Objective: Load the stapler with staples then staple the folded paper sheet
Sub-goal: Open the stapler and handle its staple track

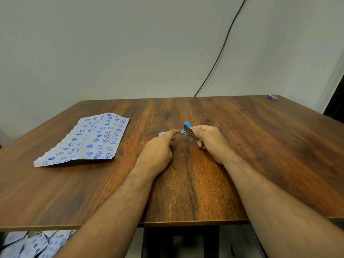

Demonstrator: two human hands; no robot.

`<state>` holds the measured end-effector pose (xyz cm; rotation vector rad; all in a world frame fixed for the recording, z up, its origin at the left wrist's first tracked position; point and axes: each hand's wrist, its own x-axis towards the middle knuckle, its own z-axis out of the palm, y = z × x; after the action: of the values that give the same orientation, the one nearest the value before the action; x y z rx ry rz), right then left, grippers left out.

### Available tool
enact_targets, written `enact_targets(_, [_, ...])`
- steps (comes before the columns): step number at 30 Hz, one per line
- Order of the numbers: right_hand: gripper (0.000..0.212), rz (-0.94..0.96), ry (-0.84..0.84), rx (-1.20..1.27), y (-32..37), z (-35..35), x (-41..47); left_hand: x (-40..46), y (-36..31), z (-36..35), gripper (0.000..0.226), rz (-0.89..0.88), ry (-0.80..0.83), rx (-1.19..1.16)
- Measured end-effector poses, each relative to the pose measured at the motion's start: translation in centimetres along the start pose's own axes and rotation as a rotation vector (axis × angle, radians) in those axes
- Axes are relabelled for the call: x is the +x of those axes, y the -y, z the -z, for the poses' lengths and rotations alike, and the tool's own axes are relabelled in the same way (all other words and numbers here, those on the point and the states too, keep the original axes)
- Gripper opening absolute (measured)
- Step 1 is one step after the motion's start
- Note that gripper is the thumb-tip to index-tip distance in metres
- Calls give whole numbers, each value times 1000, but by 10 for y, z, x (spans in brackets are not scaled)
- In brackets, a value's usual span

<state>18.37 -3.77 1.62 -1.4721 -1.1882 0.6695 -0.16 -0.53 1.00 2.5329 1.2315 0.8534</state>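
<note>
My right hand (210, 142) grips a small blue stapler (187, 129) with its top flipped up, so the metal staple channel shows. My left hand (158, 151) reaches toward the stapler's front end, fingertips pinched together close to the channel. Whether a strip of staples sits between those fingers is too small to tell. A small pale staple box (163, 134) lies on the table just behind my left fingers. The folded paper sheet (83, 142), white with blue smiley faces and hearts, lies flat on the left part of the wooden table (260, 146).
A small blue box (273, 97) sits at the table's far right corner. A black cable (221, 51) runs down the wall behind the table. More patterned sheets (31, 244) lie below the table's near left edge.
</note>
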Motion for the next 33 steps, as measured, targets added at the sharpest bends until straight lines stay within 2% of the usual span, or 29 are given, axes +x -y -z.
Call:
enact_targets(2, [20, -32, 4, 43, 3, -5, -1, 1, 0, 1, 66, 7, 6, 7])
enact_targets(5, [13, 25, -76, -50, -1, -11, -2, 2, -1, 1, 60, 56, 20, -11])
enact_targets(8, [10, 59, -68, -27, -6, -9, -4, 4, -4, 2, 52, 124, 33, 34])
enact_targets(12, [11, 91, -57, -56, -4, -11, -5, 28, -19, 10, 33, 277, 147, 132])
enact_targets(14, [12, 97, -38, -67, -3, -11, -7, 32, -27, 8, 32, 322, 92, 98])
enact_targets(17, [13, 96, -11, -22, -3, -8, -7, 22, -21, -6, 36, 311, -163, -107])
enact_targets(19, [15, 92, 6, -19, -4, -7, -5, 21, -12, -9, 38, 258, -264, -301])
enact_targets(22, [16, 83, 39, 48, -5, -6, -3, 25, -5, -13, 34, 160, -257, -515])
enact_targets(25, [19, 55, 73, 184, -4, -1, -2, 24, -4, -11, 26, 165, -203, -727])
enact_targets(28, [19, 59, 94, 197, -7, 0, 0, 25, -5, -9, 15, 172, -169, -802])
enact_targets(33, [22, 81, 108, 217, -5, -2, -4, 27, -7, -8, 19, 232, -130, -924])
